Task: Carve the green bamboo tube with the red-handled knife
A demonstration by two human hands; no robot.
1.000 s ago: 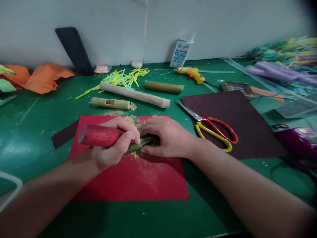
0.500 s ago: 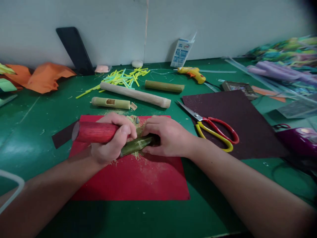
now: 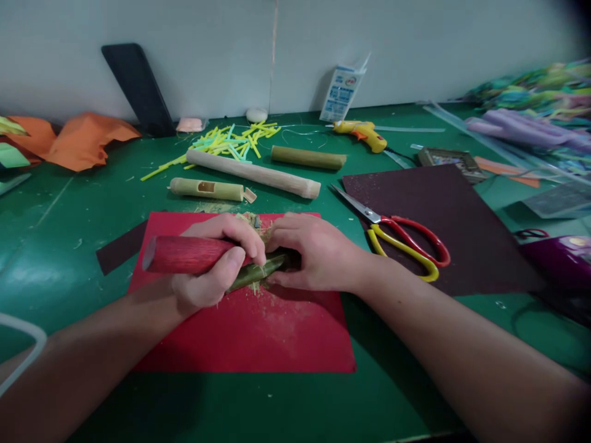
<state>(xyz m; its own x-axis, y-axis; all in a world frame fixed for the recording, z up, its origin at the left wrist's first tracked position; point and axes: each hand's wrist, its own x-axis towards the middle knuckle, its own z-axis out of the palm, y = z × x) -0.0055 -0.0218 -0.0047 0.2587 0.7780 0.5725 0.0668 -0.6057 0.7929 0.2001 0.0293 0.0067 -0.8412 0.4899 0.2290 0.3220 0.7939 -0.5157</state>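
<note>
My left hand is closed around a tool with a thick red wooden handle. Its working end is hidden by my fingers and lies over a green bamboo piece. Gripping the bamboo's right end is my right hand, thumb on the near side and fingers over the far side. The bamboo rests tilted on a red sheet, with shavings and pale dust scattered around it.
Scissors lie partly on a dark sheet to the right. Behind my hands are a bamboo tube with a cut opening, a pale stick, another bamboo tube, yellow straw pieces and a glue gun.
My left hand and the red-handled tool have shifted a little to the right along the bamboo. My right hand keeps its grip. The whole view has moved slightly.
</note>
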